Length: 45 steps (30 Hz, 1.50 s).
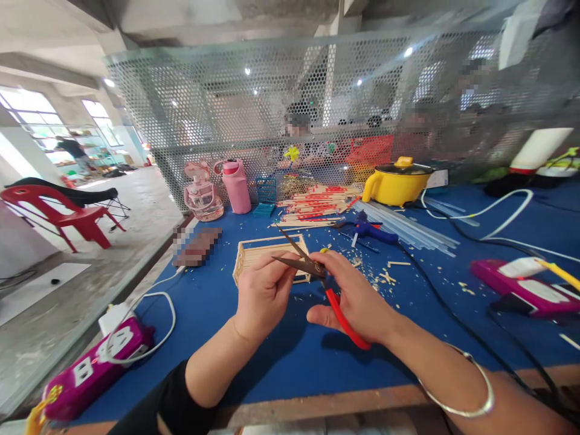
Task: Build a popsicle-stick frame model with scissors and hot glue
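My right hand [351, 296] grips a pair of scissors [333, 296] with red handles; the dark blades are spread apart and point left. Close to the blades, my left hand [265, 290] has its thumb and fingers pinched together. What it pinches, if anything, is hidden by the fingers. Behind both hands lies a small frame of pale wooden sticks [267, 246] on the blue table, partly covered by my left hand.
Farther back are a pile of wooden sticks [312, 202], a blue glue gun [374, 231], clear glue sticks [408, 226] and a yellow pot [399, 184]. Purple power strips [102, 368] lie at both sides. A perforated metal screen [217, 109] stands behind; a person sits beyond it.
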### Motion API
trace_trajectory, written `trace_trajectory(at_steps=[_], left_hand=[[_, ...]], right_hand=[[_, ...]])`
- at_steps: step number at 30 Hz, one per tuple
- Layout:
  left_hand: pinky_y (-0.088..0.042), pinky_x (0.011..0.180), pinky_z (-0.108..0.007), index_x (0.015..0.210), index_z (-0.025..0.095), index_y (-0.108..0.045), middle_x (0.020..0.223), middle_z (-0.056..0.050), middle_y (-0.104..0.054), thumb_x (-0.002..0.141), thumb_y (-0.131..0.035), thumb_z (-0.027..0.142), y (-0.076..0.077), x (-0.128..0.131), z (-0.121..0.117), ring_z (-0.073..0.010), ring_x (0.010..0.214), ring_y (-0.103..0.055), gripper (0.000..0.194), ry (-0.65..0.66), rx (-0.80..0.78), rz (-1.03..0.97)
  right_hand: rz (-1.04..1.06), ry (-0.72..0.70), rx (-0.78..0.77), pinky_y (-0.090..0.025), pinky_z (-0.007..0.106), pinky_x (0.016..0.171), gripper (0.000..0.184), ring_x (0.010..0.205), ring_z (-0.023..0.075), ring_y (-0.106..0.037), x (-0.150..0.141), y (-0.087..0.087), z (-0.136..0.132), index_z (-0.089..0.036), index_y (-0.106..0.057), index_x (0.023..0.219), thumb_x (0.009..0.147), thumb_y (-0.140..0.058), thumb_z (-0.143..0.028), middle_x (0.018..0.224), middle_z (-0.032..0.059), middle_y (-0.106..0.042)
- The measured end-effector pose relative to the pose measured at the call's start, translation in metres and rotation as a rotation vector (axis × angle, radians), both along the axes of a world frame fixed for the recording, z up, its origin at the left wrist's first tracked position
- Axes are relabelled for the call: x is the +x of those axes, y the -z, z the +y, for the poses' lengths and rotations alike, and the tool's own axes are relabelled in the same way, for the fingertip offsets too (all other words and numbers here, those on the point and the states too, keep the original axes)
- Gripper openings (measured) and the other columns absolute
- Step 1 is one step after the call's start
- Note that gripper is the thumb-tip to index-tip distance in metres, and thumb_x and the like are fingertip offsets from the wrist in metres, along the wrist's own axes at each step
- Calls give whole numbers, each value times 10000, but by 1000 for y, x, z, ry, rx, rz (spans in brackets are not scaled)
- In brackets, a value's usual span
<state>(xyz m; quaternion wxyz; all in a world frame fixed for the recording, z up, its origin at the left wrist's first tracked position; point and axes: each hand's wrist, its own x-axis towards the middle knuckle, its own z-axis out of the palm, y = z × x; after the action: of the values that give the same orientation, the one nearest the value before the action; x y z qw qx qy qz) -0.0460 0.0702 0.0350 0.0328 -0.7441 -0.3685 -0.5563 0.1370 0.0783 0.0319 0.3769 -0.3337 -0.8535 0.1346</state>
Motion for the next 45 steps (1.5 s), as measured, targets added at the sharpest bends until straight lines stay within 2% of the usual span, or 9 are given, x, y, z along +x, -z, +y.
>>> trace_trajectory(at_steps=[10,18,22,25,28,34,38,42,45], left_hand=[[-495,824,-195,918,151,-665,915,-59,-704,819,-543,52,-5,0,-4,-128,886,-649,186,4,114,85],[-486,713,-167,863,150,-683,851,-47,-708,840,-573,152,-4,8,-2,-104,765,-644,112,14,-86,-53],[-467,650,-177,829,151,-681,773,-31,-685,859,-557,225,-1,9,0,-98,693,-613,147,17,-248,-154],[-468,633,-194,826,154,-678,760,-33,-669,876,-520,281,2,9,3,-111,695,-599,209,67,-399,-215],[-483,603,-205,841,152,-677,779,-43,-668,867,-516,343,6,10,7,-129,699,-605,251,115,-550,-306],[-501,608,-239,854,149,-684,771,-44,-672,810,-562,418,17,9,16,-153,698,-607,298,128,-658,-423],[-492,609,-252,850,145,-689,727,-42,-665,816,-545,442,20,9,18,-150,657,-592,332,124,-675,-359],[-456,580,-242,834,153,-700,686,-31,-661,831,-532,426,18,11,13,-143,627,-580,321,136,-691,-270],[-443,592,-238,823,158,-712,692,-30,-675,833,-544,392,16,15,9,-141,644,-586,288,196,-680,-239]], right_hand=[[51,71,108,-456,304,688,762,748,188,-551,1,4,1,-150,-526,1132,614,-624,-701,877,75,-608],[170,76,-75,-320,219,467,440,469,88,-352,-1,9,4,-189,-522,987,785,-551,-579,569,-71,-407],[226,334,-131,-377,221,496,435,484,102,-449,3,4,12,-205,-449,1071,758,-612,-460,612,-62,-486],[77,541,-203,-422,243,531,537,555,150,-562,29,-4,6,-211,-387,1150,700,-646,-343,664,-26,-585],[-223,585,-340,-433,260,527,549,611,194,-627,74,-10,-20,-232,-400,1156,664,-632,-297,747,19,-658],[-412,802,-673,-418,304,476,325,511,233,-622,131,-2,-64,-217,-427,1058,774,-521,-345,618,47,-654],[-480,845,-527,-456,336,574,299,695,280,-669,129,6,-49,-170,-476,1035,822,-478,-380,780,145,-684],[-749,794,-264,-467,427,700,287,899,354,-634,106,-14,-27,-155,-609,950,764,-561,-368,961,183,-669],[-512,569,-181,-471,399,780,329,952,281,-625,68,-35,-12,-189,-631,1070,810,-531,-363,1052,124,-671]])
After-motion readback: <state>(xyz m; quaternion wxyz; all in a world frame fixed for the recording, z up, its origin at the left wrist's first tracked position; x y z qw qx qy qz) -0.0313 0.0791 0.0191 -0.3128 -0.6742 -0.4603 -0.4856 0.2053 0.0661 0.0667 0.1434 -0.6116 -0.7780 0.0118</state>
